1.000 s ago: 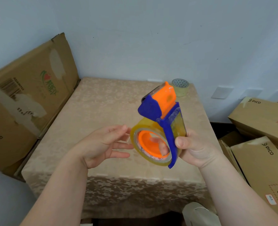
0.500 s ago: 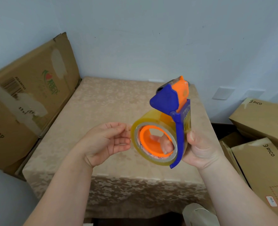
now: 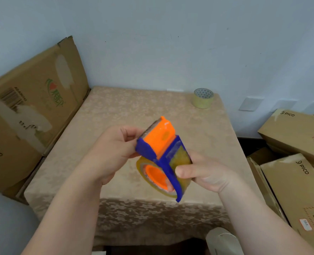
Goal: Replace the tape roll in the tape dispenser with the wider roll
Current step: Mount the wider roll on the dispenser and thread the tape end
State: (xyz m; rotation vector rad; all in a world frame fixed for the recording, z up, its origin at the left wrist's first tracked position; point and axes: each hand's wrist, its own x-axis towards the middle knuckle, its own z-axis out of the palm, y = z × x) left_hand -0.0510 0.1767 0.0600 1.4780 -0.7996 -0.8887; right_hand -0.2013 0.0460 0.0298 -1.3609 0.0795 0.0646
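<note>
Both hands held the tape dispenser [image 3: 163, 153] above the table [image 3: 115, 111]: right hand [image 3: 204, 172] gripped its loaded roll, left hand [image 3: 114, 151] pinched its head. Spare roll [image 3: 203, 98] sat at the far corner.

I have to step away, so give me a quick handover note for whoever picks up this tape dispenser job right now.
Right hand: gripping the tape dispenser by its blue frame, held above the table.
Left hand: fingers pinched at the dispenser's orange cutter end, thumb side on the blue frame.
A yellowish tape roll sits on the orange hub in the dispenser.
A second tape roll stands on the table's far right corner.
Done: a roll is mounted; I cannot tell which roll is wider.
Left: confirm the mounted roll is the wider one, then thread its end through the cutter.
</note>
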